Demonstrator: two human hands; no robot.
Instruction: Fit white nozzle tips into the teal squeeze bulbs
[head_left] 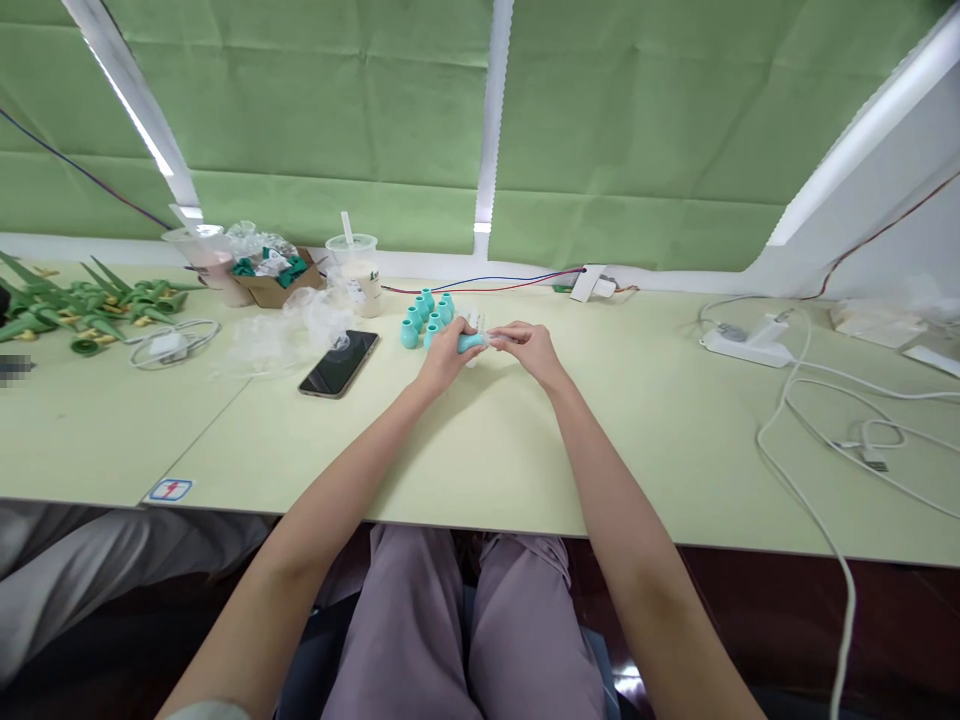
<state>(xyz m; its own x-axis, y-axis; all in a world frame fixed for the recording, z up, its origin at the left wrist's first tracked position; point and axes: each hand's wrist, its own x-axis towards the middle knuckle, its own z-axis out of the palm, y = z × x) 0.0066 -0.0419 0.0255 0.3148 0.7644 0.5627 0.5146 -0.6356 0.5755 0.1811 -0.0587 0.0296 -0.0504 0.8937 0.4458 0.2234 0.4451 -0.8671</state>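
Note:
My left hand (444,360) is closed around a small turquoise piece (471,343) that points to the right. The fingers of my right hand (531,347) are pinched together at its pale, clear-looking end; what they hold is too small to make out. Just left of my left hand stands a cluster of several turquoise bulb-shaped pieces with open necks (426,314). Behind and under the held piece, small white parts (472,320) lie on the table, partly hidden by my hands.
A smartphone (339,364) and crumpled clear plastic (277,335) lie to the left. Beyond them are a drink cup (358,275), a cardboard box (277,287) and green plastic pieces (90,305). At right, a power strip (746,343) trails white cables (780,430). Another person's leg (112,570) shows lower left.

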